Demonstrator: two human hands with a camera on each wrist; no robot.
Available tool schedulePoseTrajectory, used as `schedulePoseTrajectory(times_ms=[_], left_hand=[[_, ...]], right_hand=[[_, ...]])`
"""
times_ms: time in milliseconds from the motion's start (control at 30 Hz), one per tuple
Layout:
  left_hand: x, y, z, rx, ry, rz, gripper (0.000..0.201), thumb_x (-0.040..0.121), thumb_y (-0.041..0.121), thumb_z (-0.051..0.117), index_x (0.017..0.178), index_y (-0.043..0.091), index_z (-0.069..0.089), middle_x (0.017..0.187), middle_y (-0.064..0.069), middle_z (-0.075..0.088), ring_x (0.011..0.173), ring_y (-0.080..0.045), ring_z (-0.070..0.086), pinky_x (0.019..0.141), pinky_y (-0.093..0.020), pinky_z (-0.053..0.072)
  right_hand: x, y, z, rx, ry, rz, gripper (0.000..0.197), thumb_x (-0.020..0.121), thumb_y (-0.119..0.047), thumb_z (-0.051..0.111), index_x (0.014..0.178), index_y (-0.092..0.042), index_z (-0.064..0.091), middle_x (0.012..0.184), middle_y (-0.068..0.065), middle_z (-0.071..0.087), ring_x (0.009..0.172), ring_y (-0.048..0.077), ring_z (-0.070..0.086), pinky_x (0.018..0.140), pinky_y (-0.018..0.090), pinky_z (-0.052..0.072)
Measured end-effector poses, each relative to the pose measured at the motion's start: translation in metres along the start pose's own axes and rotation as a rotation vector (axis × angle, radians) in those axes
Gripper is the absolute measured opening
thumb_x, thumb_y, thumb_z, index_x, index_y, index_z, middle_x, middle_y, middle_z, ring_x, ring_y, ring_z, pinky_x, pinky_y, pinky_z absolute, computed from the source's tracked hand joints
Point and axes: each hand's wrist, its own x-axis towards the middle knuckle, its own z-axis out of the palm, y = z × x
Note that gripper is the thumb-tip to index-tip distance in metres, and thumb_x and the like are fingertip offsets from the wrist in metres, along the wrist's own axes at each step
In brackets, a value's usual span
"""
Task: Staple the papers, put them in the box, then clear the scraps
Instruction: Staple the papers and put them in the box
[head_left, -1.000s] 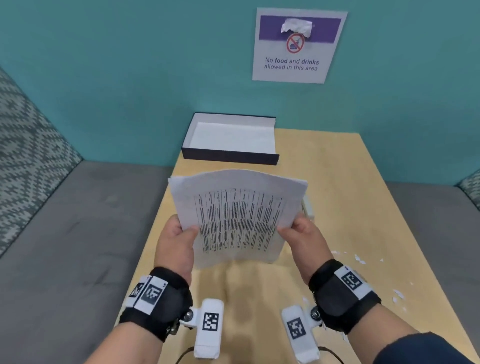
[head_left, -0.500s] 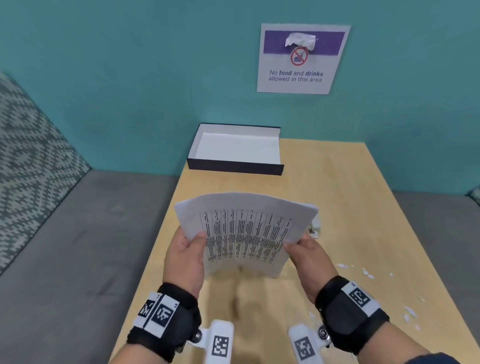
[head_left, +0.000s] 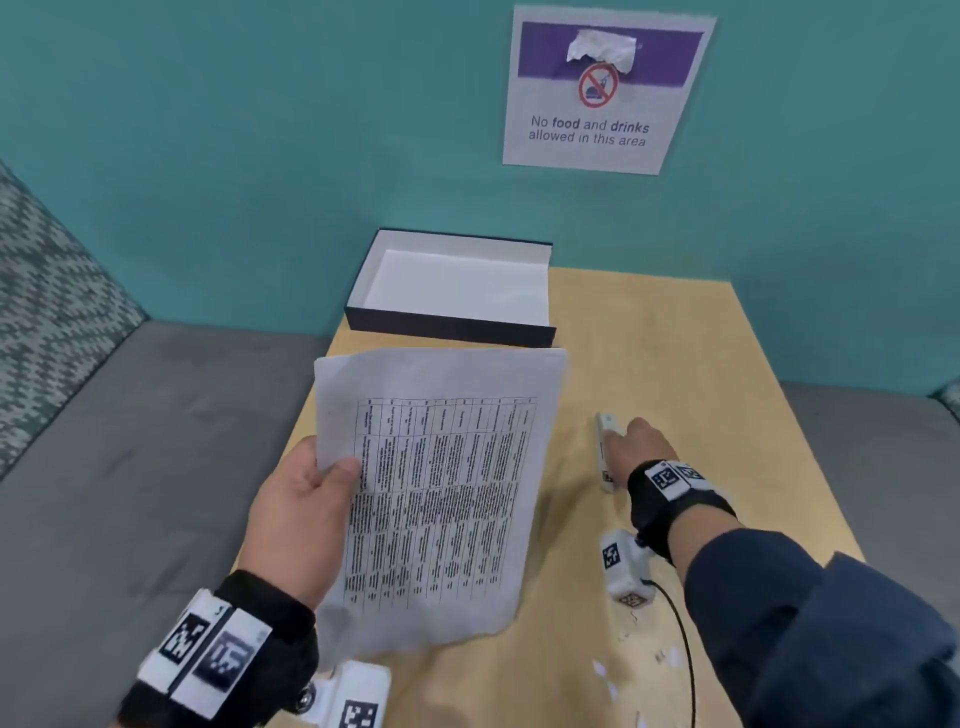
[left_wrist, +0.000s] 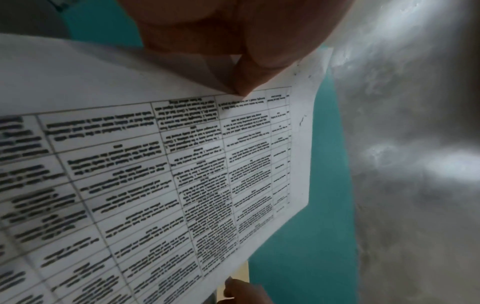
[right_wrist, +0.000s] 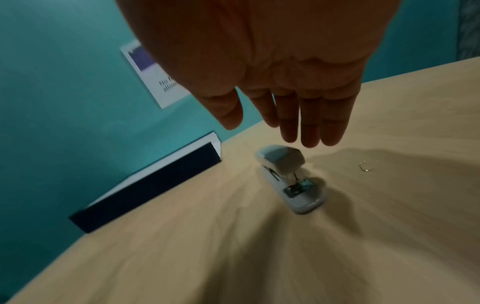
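Papers (head_left: 441, 493) are held above the bench (head_left: 675, 364), long axis running from the person toward the box (head_left: 452, 291), far edge just short of its near wall. Their left edge is pinched by the left hand (head_left: 301, 499), thumb on top. The right hand (right_wrist: 272, 72), fingers straight and released, hovers over the stapler (right_wrist: 291, 176), which lies lengthwise toward the wall. Scraps (head_left: 660, 660) lie at the near right.

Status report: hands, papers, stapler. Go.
Left hand pinches papers, held off the table. Right hand open over stapler, no grip yet. Box open, nothing in the way.
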Motion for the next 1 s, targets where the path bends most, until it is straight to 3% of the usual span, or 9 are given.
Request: schedulePoseTrajectory(times_ms=[167, 367, 433, 500, 533, 667, 733, 867, 1000], left_hand=[[0.002, -0.004, -0.001, 0.009, -0.030, -0.062, 0.025, 0.077, 0.042, 0.054, 0.092, 0.028, 0.067, 0.094, -0.005, 0.075, 0.092, -0.034, 0.069, 0.085, -0.063, 0.051], [0.000, -0.005, -0.003, 0.040, -0.031, -0.080, 0.021, 0.084, 0.032, 0.054, 0.094, 0.020, 0.068, 0.094, -0.010, 0.074, 0.091, -0.036, 0.069, 0.085, -0.061, 0.052], [0.000, -0.006, -0.003, 0.048, -0.033, -0.102, 0.014, 0.094, 0.022, 0.054, 0.096, 0.017, 0.067, 0.094, -0.011, 0.074, 0.091, -0.036, 0.069, 0.084, -0.058, 0.053], [0.000, -0.006, -0.003, 0.060, -0.012, -0.128, 0.015, 0.096, 0.012, 0.052, 0.096, 0.012, 0.067, 0.093, -0.014, 0.073, 0.090, -0.037, 0.068, 0.081, -0.052, 0.054], [-0.001, -0.004, -0.002, 0.068, -0.008, -0.129, 0.015, 0.096, 0.010, 0.052, 0.094, 0.011, 0.067, 0.092, -0.015, 0.073, 0.089, -0.038, 0.067, 0.079, -0.051, 0.054], [-0.006, 0.002, 0.003, 0.118, -0.020, -0.121, 0.015, 0.094, 0.011, 0.051, 0.089, 0.009, 0.065, 0.089, -0.017, 0.071, 0.083, -0.039, 0.066, 0.074, -0.049, 0.054], [-0.011, 0.007, 0.006, 0.118, -0.026, -0.114, 0.016, 0.094, 0.010, 0.050, 0.088, 0.009, 0.065, 0.089, -0.018, 0.070, 0.073, -0.031, 0.065, 0.067, -0.040, 0.051], [-0.025, 0.016, 0.012, 0.110, -0.069, -0.107, 0.015, 0.093, 0.009, 0.049, 0.089, 0.009, 0.064, 0.089, -0.019, 0.069, 0.069, -0.021, 0.059, 0.061, -0.030, 0.044], [-0.040, 0.022, 0.019, 0.149, -0.104, -0.092, 0.016, 0.091, 0.009, 0.047, 0.089, 0.004, 0.062, 0.086, -0.022, 0.067, 0.063, -0.018, 0.056, 0.049, -0.021, 0.043]], right_hand=[[0.027, 0.000, 0.020, -0.058, -0.078, 0.067, 0.035, 0.093, -0.041, 0.045, 0.089, -0.007, 0.056, 0.075, 0.013, 0.064, 0.061, 0.027, 0.061, 0.054, 0.030, 0.045], [0.024, -0.002, 0.014, 0.117, -0.021, 0.108, 0.036, 0.094, -0.031, 0.049, 0.103, 0.003, 0.053, 0.077, 0.012, 0.057, 0.056, 0.022, 0.051, 0.049, 0.026, 0.037], [0.015, -0.003, 0.005, 0.346, 0.037, 0.071, 0.040, 0.090, -0.033, 0.052, 0.108, 0.003, 0.053, 0.092, 0.018, 0.061, 0.065, 0.028, 0.056, 0.053, 0.033, 0.048], [-0.003, -0.006, -0.008, 0.738, 0.073, 0.000, 0.038, 0.086, -0.031, 0.055, 0.109, -0.001, 0.053, 0.103, 0.021, 0.064, 0.085, 0.037, 0.066, 0.076, 0.050, 0.058], [-0.016, -0.010, -0.016, 0.961, 0.068, -0.050, 0.033, 0.089, -0.026, 0.055, 0.112, -0.002, 0.051, 0.106, 0.021, 0.064, 0.091, 0.038, 0.067, 0.082, 0.051, 0.057], [-0.077, -0.036, -0.062, 1.550, -0.071, -0.214, 0.014, 0.098, -0.017, 0.049, 0.110, -0.010, 0.051, 0.093, 0.011, 0.062, 0.095, 0.036, 0.069, 0.086, 0.048, 0.055], [-0.101, -0.052, -0.080, 1.708, -0.223, -0.232, 0.019, 0.098, -0.023, 0.048, 0.114, -0.012, 0.049, 0.092, 0.011, 0.062, 0.097, 0.040, 0.070, 0.085, 0.051, 0.056], [-0.148, -0.088, -0.093, 1.747, -0.364, -0.289, 0.021, 0.099, -0.021, 0.047, 0.118, -0.015, 0.043, 0.114, 0.024, 0.067, 0.097, 0.044, 0.070, 0.086, 0.058, 0.054], [-0.180, -0.117, -0.084, 1.551, -0.240, -0.423, 0.022, 0.098, -0.017, 0.051, 0.119, -0.010, 0.046, 0.112, 0.023, 0.067, 0.096, 0.042, 0.070, 0.076, 0.046, 0.058]])
